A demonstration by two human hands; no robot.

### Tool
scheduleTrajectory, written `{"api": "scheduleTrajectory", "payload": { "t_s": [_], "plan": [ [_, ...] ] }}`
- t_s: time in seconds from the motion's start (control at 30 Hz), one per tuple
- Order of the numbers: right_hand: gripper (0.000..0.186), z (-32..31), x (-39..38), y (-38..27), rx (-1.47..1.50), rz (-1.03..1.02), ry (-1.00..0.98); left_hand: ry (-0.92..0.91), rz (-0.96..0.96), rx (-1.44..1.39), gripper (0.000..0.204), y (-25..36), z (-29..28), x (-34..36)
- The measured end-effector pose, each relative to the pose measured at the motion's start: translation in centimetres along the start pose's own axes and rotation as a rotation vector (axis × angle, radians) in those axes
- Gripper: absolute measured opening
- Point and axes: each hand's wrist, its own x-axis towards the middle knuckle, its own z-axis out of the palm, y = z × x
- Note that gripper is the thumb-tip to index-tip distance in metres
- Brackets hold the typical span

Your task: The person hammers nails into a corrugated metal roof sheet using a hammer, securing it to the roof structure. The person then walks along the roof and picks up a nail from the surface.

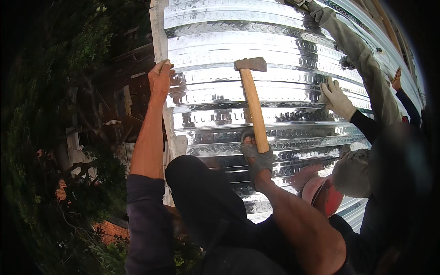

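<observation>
The right hand (259, 160) is gripping the hammer (253, 98) low, while the left hand (160, 78) is clutching the sheet's (220, 27) left edge, best held steady.

Your left hand (160, 77) is reaching up, arm outstretched; your right hand (257, 158) (gloved) is gripping closed.

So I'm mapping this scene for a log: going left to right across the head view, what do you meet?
Trees → left hand on the edge of the ribbed metal sheet → hammer held in the right hand → a co-worker's white-gloved hand.
</observation>
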Motion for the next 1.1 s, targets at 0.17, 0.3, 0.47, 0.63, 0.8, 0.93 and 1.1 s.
{"api": "scheduleTrajectory", "payload": {
  "t_s": [0.17,0.3,0.47,0.63,0.8,0.93,1.1],
  "plan": [
    [0.027,-1.7,-0.5,1.4,-0.051,0.02,-0.027,0.301,-0.047,0.031,0.04,-0.7,-7.8,-1.2],
    [0.027,-2.4,-0.8,2.0,-0.073,0.028,-0.049,0.289,-0.111,0.088,0.039,-1.0,-10.6,-3.9],
    [0.027,-3.0,-1.1,2.8,-0.104,0.047,-0.072,0.291,-0.132,0.079,0.038,0.0,-11.9,-7.9],
    [0.028,-4.5,-0.4,3.1,-0.155,0.036,-0.092,0.226,-0.092,0.069,0.04,2.1,-10.5,-11.6],
    [0.028,-12.8,0.4,1.2,-0.296,-0.062,-0.023,-0.009,-0.063,0.052,0.037,8.1,-5.2,-16.6],
    [0.029,-14.3,2.6,-3.7,-0.138,-0.225,-0.102,-0.446,-0.078,0.219,0.044,11.5,1.0,-20.8],
    [0.036,-0.5,8.0,-9.6,0.123,-0.241,-0.406,-0.328,0.014,-0.074,0.047,9.0,7.4,-21.7]
  ]
}}
